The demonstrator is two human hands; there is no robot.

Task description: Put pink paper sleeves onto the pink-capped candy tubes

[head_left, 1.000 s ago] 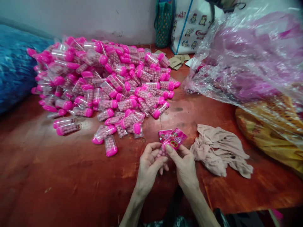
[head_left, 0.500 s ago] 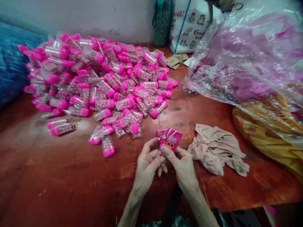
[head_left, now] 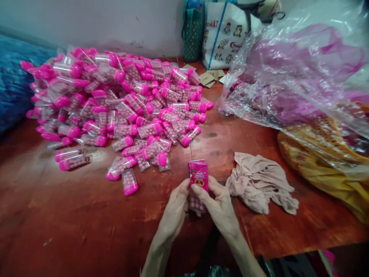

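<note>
Between my two hands is a clear container of small pink balls (head_left: pixel 197 203), with a pink printed wrapper (head_left: pixel 198 172) upright against its upper part. My left hand (head_left: pixel 176 206) grips the left edge, fingers closed. On the other side my right hand (head_left: pixel 221 204) holds the right edge, its thumb pressed on the front of the wrapper. Part of the container is hidden by the fingers. Beyond my hands lies a large heap of similar clear containers (head_left: pixel 127 109) with bright pink caps and pink balls inside. A single container (head_left: pixel 129 181) rests at the near edge of the heap.
A crumpled beige cloth (head_left: pixel 261 182) lies right of my hands. Further right are a yellow basket (head_left: pixel 323 169) and clear plastic sheeting (head_left: pixel 276 88). Cardboard pieces (head_left: pixel 209 79), a white printed bag (head_left: pixel 225 36) and a green dotted pouch (head_left: pixel 191 34) sit at the back; blue plastic (head_left: pixel 14 84) is at left.
The pink wrapper, spread and angled before, is now narrower, upright and lined up with the container. My hands have shifted their hold, and the container's balls show more plainly below the wrapper.
</note>
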